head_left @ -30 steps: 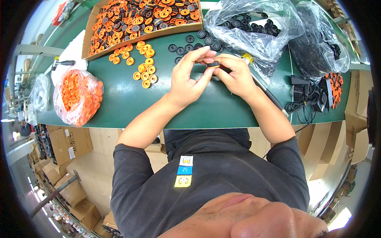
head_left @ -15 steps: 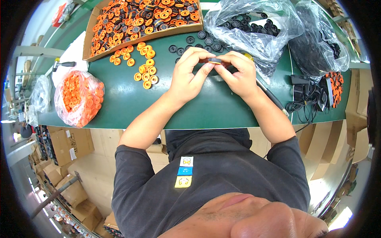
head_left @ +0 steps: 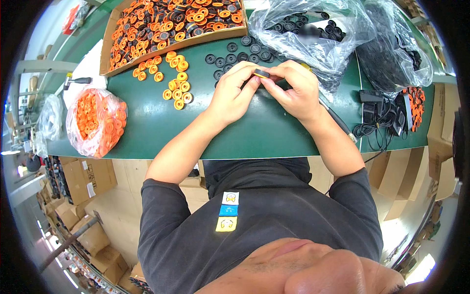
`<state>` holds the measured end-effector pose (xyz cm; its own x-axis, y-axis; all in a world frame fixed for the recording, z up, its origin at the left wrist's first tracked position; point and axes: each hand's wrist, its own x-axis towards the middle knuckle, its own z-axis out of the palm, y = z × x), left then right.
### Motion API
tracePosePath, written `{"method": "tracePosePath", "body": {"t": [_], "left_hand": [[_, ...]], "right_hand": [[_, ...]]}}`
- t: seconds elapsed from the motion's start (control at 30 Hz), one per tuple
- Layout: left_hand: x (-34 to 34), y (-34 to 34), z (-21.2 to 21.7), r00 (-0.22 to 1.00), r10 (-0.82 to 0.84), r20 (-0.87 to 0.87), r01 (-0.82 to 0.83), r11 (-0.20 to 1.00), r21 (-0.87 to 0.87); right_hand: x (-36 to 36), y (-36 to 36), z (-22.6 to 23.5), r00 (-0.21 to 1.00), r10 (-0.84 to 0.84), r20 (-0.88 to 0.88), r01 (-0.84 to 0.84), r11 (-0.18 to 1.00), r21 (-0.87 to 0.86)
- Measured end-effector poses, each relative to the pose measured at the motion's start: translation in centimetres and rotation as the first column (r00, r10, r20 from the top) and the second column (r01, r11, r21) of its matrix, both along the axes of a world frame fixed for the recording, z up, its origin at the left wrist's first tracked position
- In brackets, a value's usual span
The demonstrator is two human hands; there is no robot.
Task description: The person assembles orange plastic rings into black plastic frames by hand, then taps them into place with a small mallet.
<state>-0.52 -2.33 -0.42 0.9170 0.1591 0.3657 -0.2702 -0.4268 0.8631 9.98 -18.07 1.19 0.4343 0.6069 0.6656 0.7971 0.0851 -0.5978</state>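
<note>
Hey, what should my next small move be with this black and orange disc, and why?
Probably squeeze the disc evenly: your left hand and right hand both pinch it, its fit is too small to judge, and similar discs fill the cardboard box.

Left forearm: angled inward and upward from a bent elbow, turned out to the side.
Right forearm: mirrored on the opposite side, likewise slanted in toward the middle.
Left wrist: kept nearly in line with the forearm.
Right wrist: also held almost straight.
Left hand: raised, palm turned inward; left thumb and forefinger are brought together at their tips in a pinch, a gap left behind them.
Right hand: closed in a matching pinch, the forefinger arched and right thumb pointed inward.
Both hands: brought close, fingertips nearly met; the outer fingers are mostly hidden.
</note>
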Motion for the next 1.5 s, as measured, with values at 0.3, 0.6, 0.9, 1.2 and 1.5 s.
{"method": "tracePosePath", "body": {"t": [0.3, 0.6, 0.9, 1.2, 1.5], "left_hand": [[-0.6, -0.2, 0.0, 0.996, 0.069, 0.059, -0.056, 0.979, -0.195], [-0.6, -0.4, 0.8, 0.964, 0.188, 0.188, -0.201, 0.979, 0.048], [-0.7, -0.5, 0.6, 0.959, 0.126, 0.253, -0.156, 0.983, 0.099], [-0.4, -0.4, -0.8, 0.937, 0.198, 0.288, -0.231, 0.969, 0.085], [0.2, -1.1, -0.1, 0.897, 0.243, 0.37, -0.274, 0.961, 0.033]], "right_hand": [[0.3, 0.1, -0.7, 0.999, 0.006, -0.038, -0.007, 0.999, -0.044], [0.3, 0.1, -0.8, 0.985, 0.097, -0.143, -0.134, 0.95, -0.281], [0.2, 0.1, -1.5, 0.993, 0.104, -0.056, -0.118, 0.873, -0.474], [0.0, 0.4, -1.3, 0.993, 0.032, -0.118, -0.066, 0.95, -0.304], [0.7, 0.5, -1.8, 0.999, 0.019, -0.034, -0.023, 0.988, -0.15]]}}
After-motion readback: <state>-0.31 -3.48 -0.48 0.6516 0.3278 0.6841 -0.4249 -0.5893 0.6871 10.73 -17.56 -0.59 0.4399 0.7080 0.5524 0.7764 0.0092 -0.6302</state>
